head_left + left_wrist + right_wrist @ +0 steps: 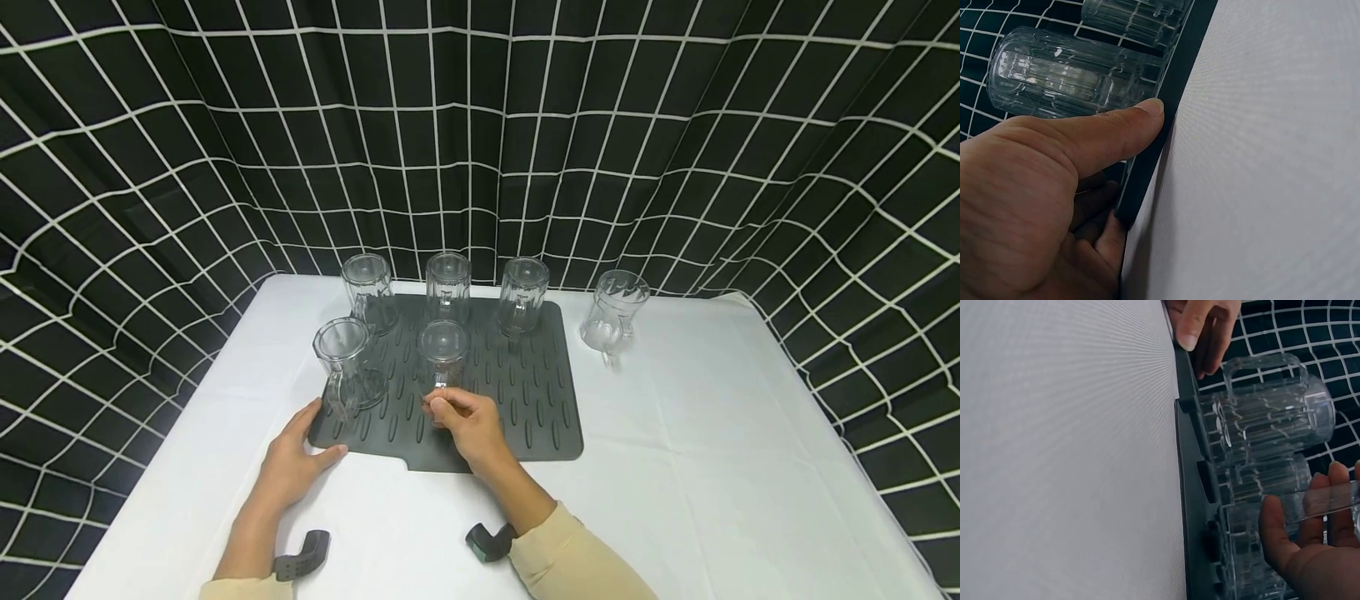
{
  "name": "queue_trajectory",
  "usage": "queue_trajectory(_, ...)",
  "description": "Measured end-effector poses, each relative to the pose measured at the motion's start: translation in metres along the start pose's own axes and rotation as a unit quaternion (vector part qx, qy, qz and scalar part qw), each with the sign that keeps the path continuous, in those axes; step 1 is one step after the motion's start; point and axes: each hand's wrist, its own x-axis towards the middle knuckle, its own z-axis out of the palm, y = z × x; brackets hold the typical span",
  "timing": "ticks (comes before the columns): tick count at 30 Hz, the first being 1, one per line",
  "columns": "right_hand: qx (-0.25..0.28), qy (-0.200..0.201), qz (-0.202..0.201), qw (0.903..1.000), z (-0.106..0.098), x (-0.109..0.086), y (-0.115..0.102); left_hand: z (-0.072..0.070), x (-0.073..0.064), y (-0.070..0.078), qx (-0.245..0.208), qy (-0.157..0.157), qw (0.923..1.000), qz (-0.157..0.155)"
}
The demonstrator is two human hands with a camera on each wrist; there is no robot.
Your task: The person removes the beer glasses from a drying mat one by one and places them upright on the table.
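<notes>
A clear glass mug is upside down over the middle front of the dark ribbed drying mat. My right hand pinches its handle between thumb and fingers. Whether its rim touches the mat, I cannot tell. My left hand rests at the mat's front left corner, the thumb along the front edge and the fingers at the left side. Just behind it another upturned mug stands on the mat, also seen as a glass mug in the left wrist view.
Along the mat's back stand three upturned mugs: a left one, a middle one and a right one. An upright mug stands on the white tablecloth right of the mat. A black gridded curtain surrounds the table.
</notes>
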Motion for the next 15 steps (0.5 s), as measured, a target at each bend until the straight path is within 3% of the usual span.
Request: queue_trajectory(15, -0.011, -0.016, -0.053, 0.9984, -0.014, -0.017, -0.013, 0.0, 0.0, 0.0, 0.001, -0.004, 1.0, -0.004)
